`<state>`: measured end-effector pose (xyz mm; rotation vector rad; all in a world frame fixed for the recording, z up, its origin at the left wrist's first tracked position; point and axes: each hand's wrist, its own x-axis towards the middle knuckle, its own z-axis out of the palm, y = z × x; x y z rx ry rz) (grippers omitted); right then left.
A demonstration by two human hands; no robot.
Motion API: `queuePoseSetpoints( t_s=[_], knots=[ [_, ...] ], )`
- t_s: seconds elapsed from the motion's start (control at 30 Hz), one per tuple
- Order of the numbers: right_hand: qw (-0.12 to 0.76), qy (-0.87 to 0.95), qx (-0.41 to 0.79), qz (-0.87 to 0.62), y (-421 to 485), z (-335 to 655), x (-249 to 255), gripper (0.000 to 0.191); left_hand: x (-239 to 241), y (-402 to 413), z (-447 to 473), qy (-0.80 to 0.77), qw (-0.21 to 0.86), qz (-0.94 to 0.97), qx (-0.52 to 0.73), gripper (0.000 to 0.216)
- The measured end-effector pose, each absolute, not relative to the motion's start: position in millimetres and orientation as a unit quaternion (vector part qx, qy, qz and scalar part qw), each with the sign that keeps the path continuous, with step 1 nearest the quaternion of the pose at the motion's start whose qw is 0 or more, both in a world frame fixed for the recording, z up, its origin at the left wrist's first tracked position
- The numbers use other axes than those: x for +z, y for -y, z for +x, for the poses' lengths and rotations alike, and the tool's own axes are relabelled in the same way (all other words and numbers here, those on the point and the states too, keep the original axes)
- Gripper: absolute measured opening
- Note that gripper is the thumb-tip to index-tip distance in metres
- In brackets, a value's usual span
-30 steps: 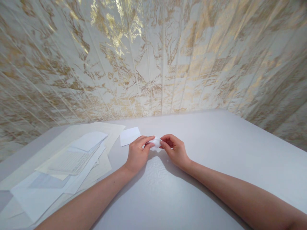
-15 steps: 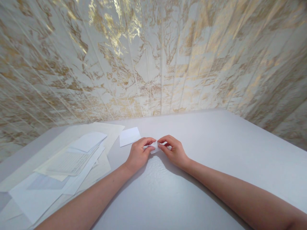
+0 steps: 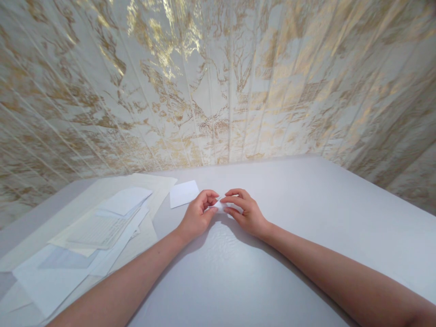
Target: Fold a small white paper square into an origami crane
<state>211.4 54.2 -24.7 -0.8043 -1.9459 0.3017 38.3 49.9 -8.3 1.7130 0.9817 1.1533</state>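
Head view: small white paper [image 3: 220,207] sits between the fingertips of the left hand [image 3: 195,217] and right hand [image 3: 251,215], apparently just above the counter [image 3: 313,213]; neither hand is clearly nearer. Its long axis seems to run crosswise, hand to hand, though fingers mask part. Left grip: clamped on the paper's left end. Right grip: finger and thumb at the right end; cannot tell whether pinched. White sheet [image 3: 183,194] lies beyond the left hand, loose papers [image 3: 95,229] farther left. No container noted.
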Motion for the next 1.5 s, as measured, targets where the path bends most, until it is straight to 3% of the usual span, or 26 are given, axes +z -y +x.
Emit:
queuePoseSetpoints(
  t_s=[0.57,0.8,0.93,1.1,1.37,1.5],
  knots=[
    [0.393,0.850,0.180,-0.301,-59.1,218.4,-22.7,0.023,-18.3,-53.2,35.9,-0.402,0.417,0.706,0.407,0.029],
    [0.354,0.855,0.171,-0.338,-58.2,215.9,-17.6,0.018,-9.6,-51.4,35.5,-0.432,0.291,0.771,0.366,0.014],
    [0.341,0.827,0.170,-0.413,-55.9,213.7,-17.2,0.027,-5.2,-49.9,36.7,-0.452,0.250,0.777,0.360,0.016],
    [0.335,0.764,0.260,-0.487,-50.6,209.0,-16.5,0.042,-7.9,-51.2,35.4,-0.447,0.228,0.764,0.406,0.014],
    [0.419,0.606,0.452,-0.503,-50.5,200.9,-16.1,0.008,-8.3,-52.4,33.6,-0.406,0.189,0.772,0.452,0.017],
    [0.459,0.508,0.532,-0.498,-45.8,193.4,-11.4,0.009,-6.0,-50.7,35.3,-0.418,0.164,0.763,0.464,0.018]
  ],
)
